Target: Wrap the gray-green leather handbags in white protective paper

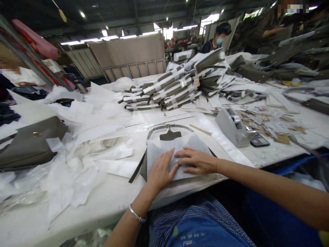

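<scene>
A sheet of thin white paper [156,156] lies over an olive-grey handbag at the table's front edge. My left hand [162,168] rests flat on the paper with its fingers stretched out. Beside it, my right hand [195,160] also presses on the sheet, fingers spread, a ring on one of them. Beyond the paper, the bag's dark flap tab [170,136] with a metal fitting sticks out, and its handle [151,131] curves behind. A dark strap [137,168] pokes out at the left. Most of the bag is hidden under the paper.
Loose white paper [102,151] and another olive bag [33,144] lie to the left. Wrapped flat bags [169,87] are piled at the back. On the right stand a grey tape dispenser [232,127], a phone-like device [259,140] and scattered tags [277,121]. Other people work farther away.
</scene>
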{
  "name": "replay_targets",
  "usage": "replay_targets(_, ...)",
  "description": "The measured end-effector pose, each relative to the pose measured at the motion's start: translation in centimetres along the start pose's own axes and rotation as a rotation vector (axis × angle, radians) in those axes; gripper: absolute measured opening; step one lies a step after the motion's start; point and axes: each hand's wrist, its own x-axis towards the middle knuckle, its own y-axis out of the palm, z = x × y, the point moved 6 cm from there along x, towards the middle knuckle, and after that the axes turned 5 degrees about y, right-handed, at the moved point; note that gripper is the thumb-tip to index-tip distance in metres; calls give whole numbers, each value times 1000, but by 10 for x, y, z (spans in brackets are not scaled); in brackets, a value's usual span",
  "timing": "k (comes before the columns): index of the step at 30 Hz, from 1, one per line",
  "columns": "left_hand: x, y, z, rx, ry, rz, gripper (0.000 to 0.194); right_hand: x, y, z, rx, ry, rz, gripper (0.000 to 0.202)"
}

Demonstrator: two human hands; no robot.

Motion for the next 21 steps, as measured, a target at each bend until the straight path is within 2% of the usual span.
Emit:
replay_targets(3,0,0,-2,5,11,9,58,-4,0,-2,48,23,-46,37)
replay_targets(6,1,2,-7,92,38,83,48,-8,2,-10,50,121,-109,46)
replay_targets(8,1,2,-10,165,59,151,47,-10,6,-12,-1,162,-81,47)
replay_targets(13,4,-12,-7,241,181,237,63,-13,9,-9,-136,194,72,56)
replay_targets(16,3,-16,-1,242,227,251,67,-15,5,-8,-138,197,80,61)
replay_targets(21,-3,-13,5,272,201,222,68,-18,7,-12,-140,221,96,63)
